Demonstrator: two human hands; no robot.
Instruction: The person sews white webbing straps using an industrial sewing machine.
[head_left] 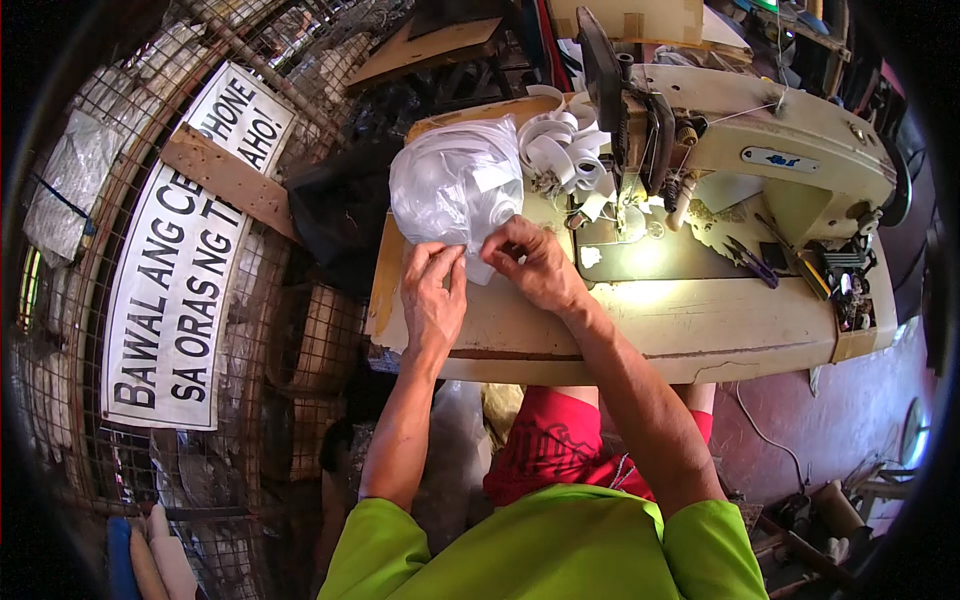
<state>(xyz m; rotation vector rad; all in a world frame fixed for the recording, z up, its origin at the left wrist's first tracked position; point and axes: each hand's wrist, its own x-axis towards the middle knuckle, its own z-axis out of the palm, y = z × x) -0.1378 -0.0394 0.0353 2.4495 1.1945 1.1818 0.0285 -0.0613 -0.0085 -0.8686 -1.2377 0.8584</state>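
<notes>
A clear plastic bag point(440, 190) with whitish contents lies at the left end of the sewing table point(700, 320). My left hand point(432, 300) is at its near edge, thumb and fingers pinched on the plastic. Close by on the right, my right hand point(540, 268) has its fingers curled together against the bag's near right side. Whatever is between those right fingertips is too small to make out. Loose coils of white strip point(565, 150) lie just behind the bag's right side, beside the sewing machine point(770, 120).
The machine's lamp lights the plate under its needle. Thread snips point(752, 262) and a yellow-and-black tool point(800, 262) lie under the machine arm. To the left rises a wire mesh wall point(265, 330) with a white sign point(165, 330). A wooden board point(425, 50) stands behind.
</notes>
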